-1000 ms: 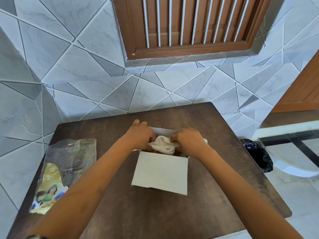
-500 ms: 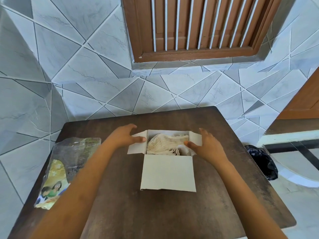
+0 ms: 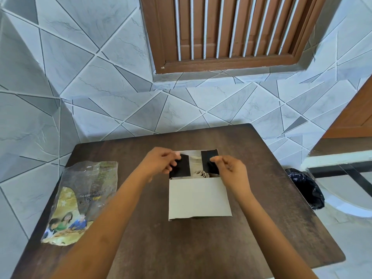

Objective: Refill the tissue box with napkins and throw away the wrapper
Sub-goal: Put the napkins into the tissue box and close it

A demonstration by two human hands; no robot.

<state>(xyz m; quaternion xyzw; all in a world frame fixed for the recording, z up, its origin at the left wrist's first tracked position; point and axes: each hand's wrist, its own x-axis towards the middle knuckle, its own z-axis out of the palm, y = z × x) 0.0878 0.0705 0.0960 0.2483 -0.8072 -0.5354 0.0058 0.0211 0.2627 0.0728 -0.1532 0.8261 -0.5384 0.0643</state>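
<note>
Tissue box sits mid-tabletop. Left hand grip pinches its left flap, right hand grip its right flap. The napkins are mostly hidden between. The wrapper lies apart, leftward.

Looks like a home, prob. a small dining corner. Wall done in grey-white marble-look tiles, brown louvred wooden window w/ white bars, wooden door at right. Small dark wood table against the wall, black bin bag on the floor beside it, family-print wrapper on the table.
</note>
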